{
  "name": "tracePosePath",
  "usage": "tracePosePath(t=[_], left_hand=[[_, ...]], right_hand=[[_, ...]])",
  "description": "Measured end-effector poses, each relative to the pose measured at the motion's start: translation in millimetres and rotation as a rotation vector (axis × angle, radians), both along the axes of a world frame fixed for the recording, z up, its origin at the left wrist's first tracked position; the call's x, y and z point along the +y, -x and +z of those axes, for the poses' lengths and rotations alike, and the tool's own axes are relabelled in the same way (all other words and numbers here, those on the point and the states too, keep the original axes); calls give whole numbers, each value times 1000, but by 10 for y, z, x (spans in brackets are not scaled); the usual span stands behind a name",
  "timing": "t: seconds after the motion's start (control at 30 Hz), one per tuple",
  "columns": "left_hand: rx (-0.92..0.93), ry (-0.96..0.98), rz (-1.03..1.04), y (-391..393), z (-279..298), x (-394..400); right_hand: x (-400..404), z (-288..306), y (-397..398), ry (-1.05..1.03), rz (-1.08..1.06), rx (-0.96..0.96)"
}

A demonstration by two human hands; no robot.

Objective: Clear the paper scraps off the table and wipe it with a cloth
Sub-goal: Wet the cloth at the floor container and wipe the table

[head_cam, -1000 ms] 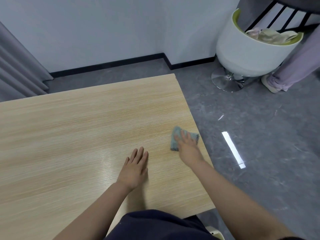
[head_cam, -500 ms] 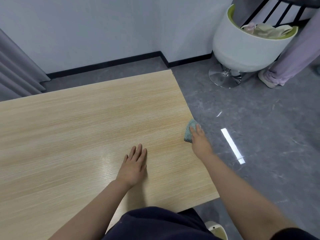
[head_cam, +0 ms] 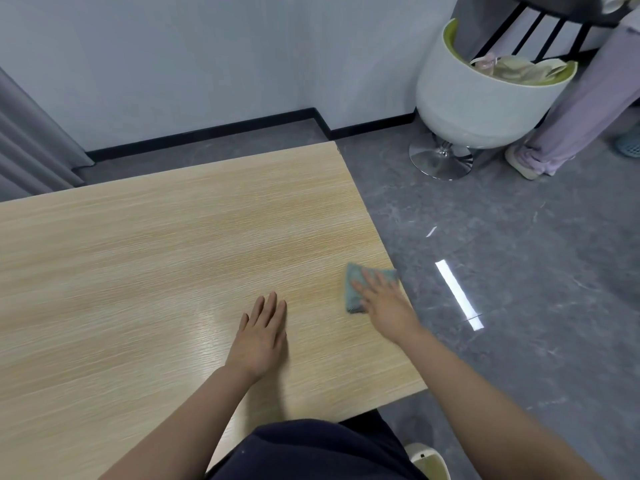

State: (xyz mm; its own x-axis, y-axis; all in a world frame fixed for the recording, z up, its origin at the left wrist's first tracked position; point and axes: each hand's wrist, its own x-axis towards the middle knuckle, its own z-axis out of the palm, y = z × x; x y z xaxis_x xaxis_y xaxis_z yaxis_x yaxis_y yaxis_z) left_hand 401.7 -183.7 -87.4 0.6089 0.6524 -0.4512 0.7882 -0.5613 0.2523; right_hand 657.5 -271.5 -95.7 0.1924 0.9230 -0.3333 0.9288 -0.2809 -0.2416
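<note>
A light wooden table (head_cam: 138, 271) fills the left and middle of the head view. A folded teal cloth (head_cam: 355, 284) lies on it close to the right edge. My right hand (head_cam: 384, 301) presses flat on the cloth with straight fingers. My left hand (head_cam: 261, 336) rests flat on the tabletop to the left of the cloth, fingers straight, holding nothing. No paper scraps show on the table.
A white tub chair (head_cam: 481, 98) with cloth items in it stands on the grey floor at the back right. Beside it stands a person in lilac trousers (head_cam: 585, 109). A small white scrap (head_cam: 431, 231) lies on the floor. Grey curtains (head_cam: 27, 150) hang at the left.
My right hand has slid the cloth back from the table's right edge a little toward the left. My left hand has stayed flat in the same place.
</note>
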Motion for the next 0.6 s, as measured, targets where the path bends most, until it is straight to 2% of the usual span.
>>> tracePosePath(t=[0.1,0.17,0.23,0.3,0.37,0.43,0.5,0.6], left_hand=[[4,-16,8,11,-19,-41],[-7,-20,18,17,-35,-61],[-17,-18,20,25,-43,-79],[-14,-25,19,33,-48,-85],[-16,-29,24,33,-40,-87],[-13,-23,24,32,-31,-89],[-4,-21,19,38,-25,-93],[6,-24,18,45,-10,-95]], right_hand=[[-29,-36,-139,12,-292,101],[-38,-53,-65,1,-383,101],[-57,-65,106,-22,-340,10],[-96,-52,346,-57,-158,-13],[-151,-22,581,-63,107,57],[-216,-5,682,-30,281,134],[-241,-6,568,-30,295,135],[-245,-42,230,-46,74,63]])
